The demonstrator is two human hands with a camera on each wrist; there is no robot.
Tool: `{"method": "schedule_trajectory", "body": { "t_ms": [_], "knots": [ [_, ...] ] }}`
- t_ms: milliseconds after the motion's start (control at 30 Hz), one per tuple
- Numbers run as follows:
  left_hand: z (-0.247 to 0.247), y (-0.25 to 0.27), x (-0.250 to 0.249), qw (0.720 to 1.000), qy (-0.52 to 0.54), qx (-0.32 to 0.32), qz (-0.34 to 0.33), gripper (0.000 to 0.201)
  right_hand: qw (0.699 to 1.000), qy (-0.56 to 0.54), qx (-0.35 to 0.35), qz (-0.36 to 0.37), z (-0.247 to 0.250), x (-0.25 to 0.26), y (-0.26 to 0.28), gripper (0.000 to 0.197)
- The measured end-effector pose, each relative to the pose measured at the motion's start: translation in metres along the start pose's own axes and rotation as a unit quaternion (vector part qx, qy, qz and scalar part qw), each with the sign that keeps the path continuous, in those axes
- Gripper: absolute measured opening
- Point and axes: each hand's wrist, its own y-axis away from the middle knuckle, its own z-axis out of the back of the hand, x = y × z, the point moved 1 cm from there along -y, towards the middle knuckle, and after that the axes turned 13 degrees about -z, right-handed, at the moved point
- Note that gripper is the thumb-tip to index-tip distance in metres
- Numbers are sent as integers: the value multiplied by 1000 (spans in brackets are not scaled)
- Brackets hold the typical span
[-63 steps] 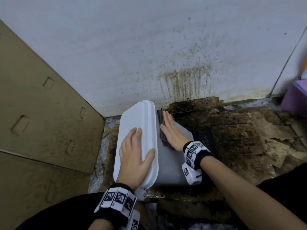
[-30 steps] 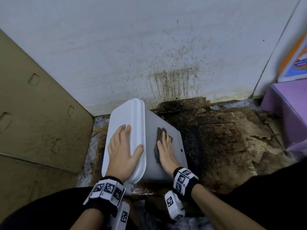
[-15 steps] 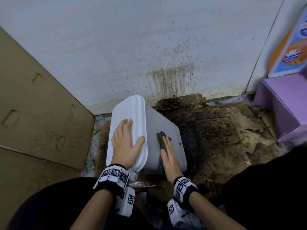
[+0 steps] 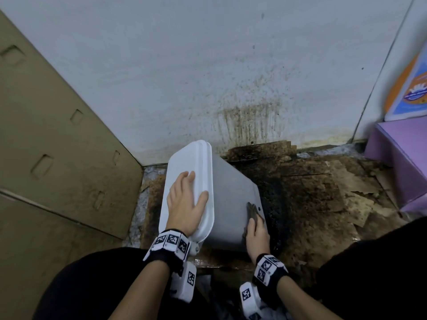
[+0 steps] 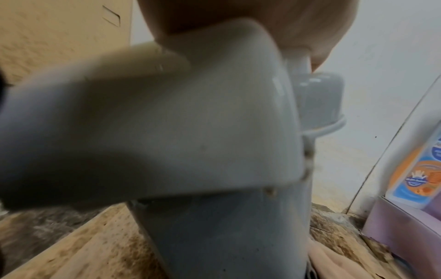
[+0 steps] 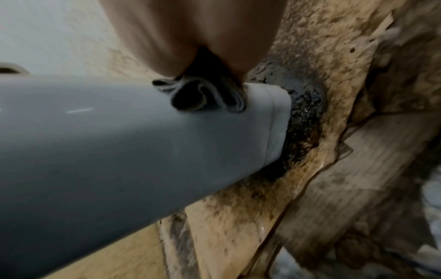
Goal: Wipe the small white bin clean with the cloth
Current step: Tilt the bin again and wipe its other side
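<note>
A: Quick status. Where's the small white bin (image 4: 231, 199)?

B: On the stained cardboard floor (image 4: 323, 199) by the spattered wall (image 4: 208, 65), tipped over to your left. Your left hand (image 4: 184, 204) lies flat on the lid (image 4: 187, 158), fingers spread and straight, holding nothing, just steadying.

A: And the right?

B: Your right hand (image 4: 256, 234) presses the dark cloth (image 6: 210, 96) flat against the bin's side, low down near the base edge. Fingers look straight over the cloth, pressing more than pinching.

A: Progress?

B: I'd call it mid-task. The side under your hand reads clean and grey-white. The lid looks clean too. The far sides, the base and the inside aren't visible, so can't tell. The left wrist view shows brownish specks near the hinge (image 5: 307, 156); that's probably left.

A: Any text?

B: An orange-and-blue package (image 4: 413, 84) stands on the purple box (image 4: 397, 158) at far right. It has a round logo, but the lettering's too blurred to read. Wrist bands carry black-and-white marker squares only.
</note>
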Motion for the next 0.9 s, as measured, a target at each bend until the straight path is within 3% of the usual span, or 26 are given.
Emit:
{"method": "schedule_trajectory", "body": {
  "t_ms": [133,333,500,733,900],
  "knots": [
    [-2,-2,-4,1000,23,-14,12,50,995,-93,13,17,-1,37,43,38],
    [-3,-3,-10,996,76,-24,29,42,967,-217,116,72,7,99,81,24],
    [-3,-4,-16,997,73,-25,17,42,951,-142,216,168,7,118,87,45],
    [-4,-4,-10,997,67,-35,24,42,970,-89,131,183,-12,86,128,51],
    [-4,-3,-11,997,63,-28,28,43,968,-70,155,185,-14,85,120,50]
  ]
}}
